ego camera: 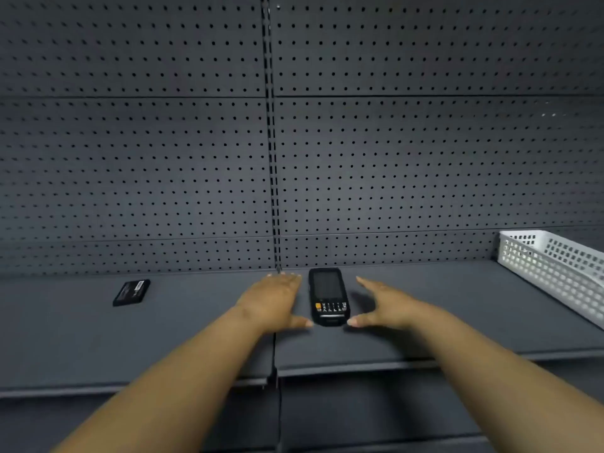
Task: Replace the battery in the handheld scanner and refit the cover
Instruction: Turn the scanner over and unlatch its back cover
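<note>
Fingers (287,282) of both hands spread wide, flanking the scanner (328,296) on the shelf (196,322), gripping nothing

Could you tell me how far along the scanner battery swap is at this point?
Nothing looks done yet. The scanner lies screen-up on the shelf, and a battery lies apart to its left. The left hand and right hand are open either side of it. Opening, swapping and refitting the cover all remain.
</note>
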Demonstrator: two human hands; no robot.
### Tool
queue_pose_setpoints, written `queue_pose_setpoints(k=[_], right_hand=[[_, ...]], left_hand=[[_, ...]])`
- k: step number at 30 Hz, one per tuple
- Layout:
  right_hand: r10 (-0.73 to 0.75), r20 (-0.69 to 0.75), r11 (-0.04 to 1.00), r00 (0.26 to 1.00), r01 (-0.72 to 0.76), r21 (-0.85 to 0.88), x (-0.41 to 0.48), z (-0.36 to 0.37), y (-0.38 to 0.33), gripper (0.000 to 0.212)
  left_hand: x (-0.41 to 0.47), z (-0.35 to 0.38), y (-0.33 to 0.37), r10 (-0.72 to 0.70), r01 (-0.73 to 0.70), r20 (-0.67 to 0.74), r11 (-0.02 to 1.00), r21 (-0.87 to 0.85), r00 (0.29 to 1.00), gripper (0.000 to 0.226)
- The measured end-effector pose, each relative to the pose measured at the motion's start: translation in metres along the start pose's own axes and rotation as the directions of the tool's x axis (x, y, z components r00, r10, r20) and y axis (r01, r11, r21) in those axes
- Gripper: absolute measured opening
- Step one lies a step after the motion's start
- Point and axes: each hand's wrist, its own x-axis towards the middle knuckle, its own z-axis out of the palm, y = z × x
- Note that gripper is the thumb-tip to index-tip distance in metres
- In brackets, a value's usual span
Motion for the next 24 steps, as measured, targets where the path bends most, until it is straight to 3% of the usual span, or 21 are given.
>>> queue_pose_setpoints(k=[10,24], right_hand=[[0.017,0.131,1.000,0.991,-0.018,0.005,0.039,0.004,0.006,0.103],[-0.091,0.214,0.996,0.972,0.086,0.034,0.061,-0.002,0.013,0.099]], left_hand=[[0.053,0.020,-0.012,0.124,-0.116,0.106,0.990,-0.081,0.987,0.105],[0.074,0.031,-0.016,0.106,-0.056,0.138,0.944,-0.326,0.985,0.104]])
